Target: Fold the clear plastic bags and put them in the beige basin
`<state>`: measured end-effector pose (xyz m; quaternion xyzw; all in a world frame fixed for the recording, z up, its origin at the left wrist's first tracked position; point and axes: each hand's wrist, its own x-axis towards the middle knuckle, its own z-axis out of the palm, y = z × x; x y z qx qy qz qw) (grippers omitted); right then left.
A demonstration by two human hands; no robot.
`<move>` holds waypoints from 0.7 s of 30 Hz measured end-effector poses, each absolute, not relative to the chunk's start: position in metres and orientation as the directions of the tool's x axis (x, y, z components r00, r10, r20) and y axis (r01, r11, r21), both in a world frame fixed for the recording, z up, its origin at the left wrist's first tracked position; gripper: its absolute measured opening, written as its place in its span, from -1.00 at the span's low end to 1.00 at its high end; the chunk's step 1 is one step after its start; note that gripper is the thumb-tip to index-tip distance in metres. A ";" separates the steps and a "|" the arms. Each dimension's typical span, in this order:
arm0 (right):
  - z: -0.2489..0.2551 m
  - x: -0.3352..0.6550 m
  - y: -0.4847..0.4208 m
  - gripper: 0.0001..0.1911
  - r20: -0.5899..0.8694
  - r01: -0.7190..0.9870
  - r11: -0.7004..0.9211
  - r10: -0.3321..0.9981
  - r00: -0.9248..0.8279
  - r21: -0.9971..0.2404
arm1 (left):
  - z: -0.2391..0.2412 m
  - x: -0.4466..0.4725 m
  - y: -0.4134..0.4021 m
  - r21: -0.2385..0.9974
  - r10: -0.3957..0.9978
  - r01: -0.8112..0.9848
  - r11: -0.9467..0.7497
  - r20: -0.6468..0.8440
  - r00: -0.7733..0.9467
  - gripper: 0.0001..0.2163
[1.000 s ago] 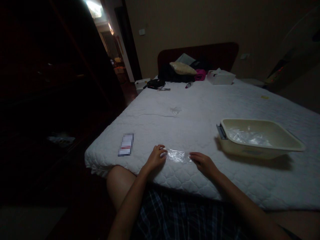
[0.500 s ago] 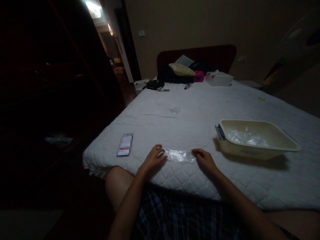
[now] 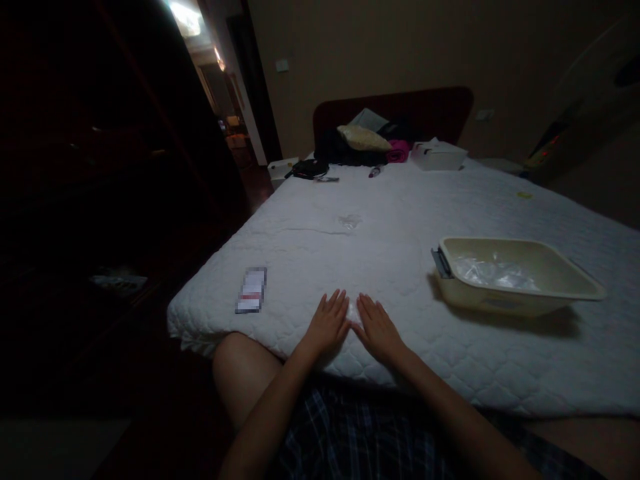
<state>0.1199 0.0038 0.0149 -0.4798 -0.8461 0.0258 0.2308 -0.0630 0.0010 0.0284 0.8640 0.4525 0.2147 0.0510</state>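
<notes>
We saw left hand [image 3: 327,325] and right hand [image 3: 379,329] flat, fingers spread, clamping nothing, pressing the bag [image 3: 354,311] down on the bed [image 3: 380,253] at its near edge, left of the tub [image 3: 500,301]; lifting it would call for pinching an edge.

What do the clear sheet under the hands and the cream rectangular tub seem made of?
The clear sheet, mostly under the left hand and right hand, looks like thin glossy plastic film: a shiny sliver shows. The cream rectangular tub seems moulded plastic: smooth matte walls, thin rim.
</notes>
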 end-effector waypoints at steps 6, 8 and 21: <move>-0.006 0.123 0.007 -0.33 0.302 0.823 0.524 0.838 -0.453 -0.219 | 0.010 -0.067 0.003 0.292 0.829 0.777 -0.558 0.236 0.506 -0.54; -0.005 0.124 0.007 -0.33 0.305 0.819 0.526 0.838 -0.452 -0.230 | 0.011 -0.068 0.003 0.302 0.832 0.777 -0.553 0.242 0.498 -0.54; -0.009 0.130 0.007 -0.46 0.358 0.891 0.351 0.903 -0.239 -0.290 | 0.018 -0.069 0.004 0.359 0.859 0.780 -0.512 0.202 0.471 -0.52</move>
